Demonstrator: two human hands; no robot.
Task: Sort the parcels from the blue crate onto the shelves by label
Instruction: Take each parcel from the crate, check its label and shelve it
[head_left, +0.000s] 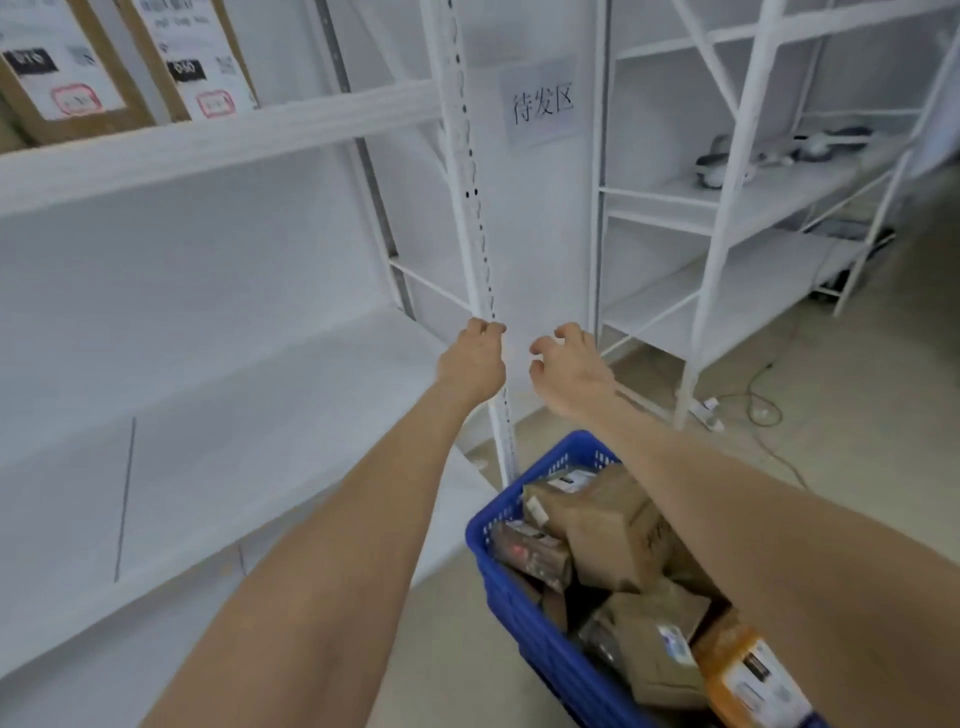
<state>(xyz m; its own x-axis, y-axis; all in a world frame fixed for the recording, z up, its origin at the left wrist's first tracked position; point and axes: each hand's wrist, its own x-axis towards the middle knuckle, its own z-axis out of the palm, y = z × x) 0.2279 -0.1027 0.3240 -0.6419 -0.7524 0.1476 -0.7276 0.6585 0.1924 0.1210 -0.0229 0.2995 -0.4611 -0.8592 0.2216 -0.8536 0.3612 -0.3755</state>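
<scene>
Blue crate (519, 613) on the floor at the foot of the shelf upright (467, 182), heaped with parcels (613, 525). Left hand (470, 358) curled against the upright; whether it grasps it, cannot tell. Right hand (571, 369) just beside, loosely curled, empty. Two labelled boxes (78, 67) at the left end of the upper shelf (208, 140).

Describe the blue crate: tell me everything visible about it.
The blue crate looks plastic, with slotted walls and a thick rim. It sits upright on the grey floor beside the foot of a white shelf post, its near end cut off by the frame. Brown cardboard parcels are heaped inside, above the rim. The right forearm crosses in front of it.
</scene>
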